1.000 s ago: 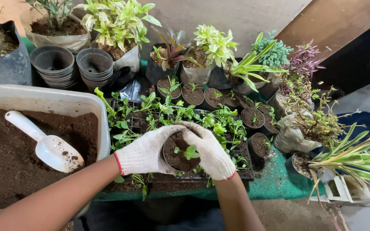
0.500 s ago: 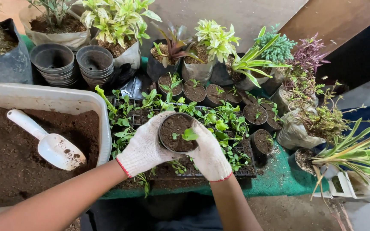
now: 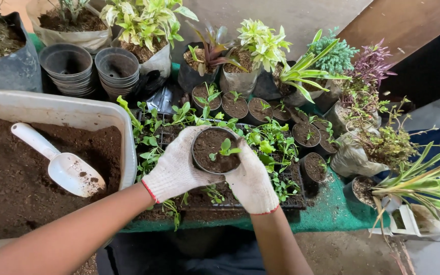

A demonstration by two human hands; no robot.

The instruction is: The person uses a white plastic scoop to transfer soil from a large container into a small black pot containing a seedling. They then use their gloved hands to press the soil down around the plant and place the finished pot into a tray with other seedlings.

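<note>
Both my hands wear white knit gloves and cup one small black pot filled with dark soil, a little green seedling standing in it. My left hand wraps the pot's left side and my right hand holds its right side. The pot is lifted above a black seedling tray full of green sprouts.
A grey tub of soil with a white scoop lies at left. Two stacks of empty black pots stand behind it. Small planted pots and larger bagged plants crowd the back and right on a green cloth.
Both hands have raised the pot slightly and drawn it a little toward me; the fingers have shifted from pressing the soil top to cupping the sides.
</note>
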